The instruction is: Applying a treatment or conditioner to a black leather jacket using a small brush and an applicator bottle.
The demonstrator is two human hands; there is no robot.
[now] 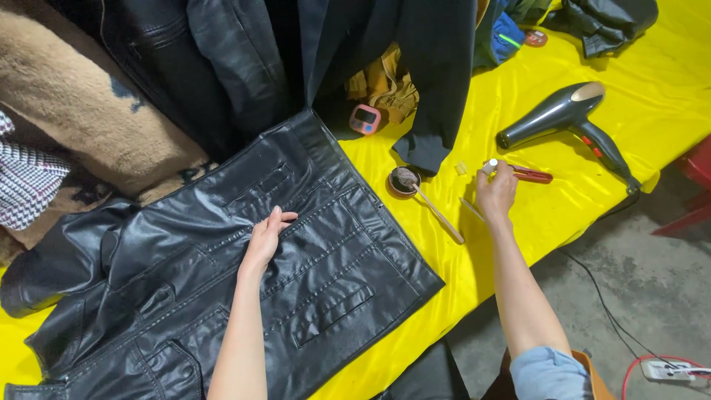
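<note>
Black leather-look jacket [244, 296], stitched in pale thread, with welt pockets: laid flat on the yellow plastic table cover [666, 111], its long axis running diagonally from the near-left corner up toward the centre of the table, hem end toward the upper middle. Left hand [265, 238]: resting palm down on the jacket's middle panel, fingers loosely spread over a stitched seam, pressing rather than gripping; this is the hand on the garment. Right hand [495, 191]: well apart from the jacket, out to its right over the bare yellow cover, closed around a small pale object [489, 167] at the fingertips, possibly a cap or a small bottle, too small to identify with confidence. Just beside that hand: a slim red-handled tool [535, 175] and a thin stick [471, 209] lying under the wrist. Between hand and jacket edge: a small round brown tin [404, 181] with a wooden-handled brush [437, 211] resting in it, handle pointing toward the near edge. Farther right: a dark grey hair dryer [566, 115], nozzle facing left, cord trailing off the table. Behind the jacket: dark hanging coats [244, 59], a tan fleecy garment [89, 126], a small pink digital timer [364, 119].
</note>
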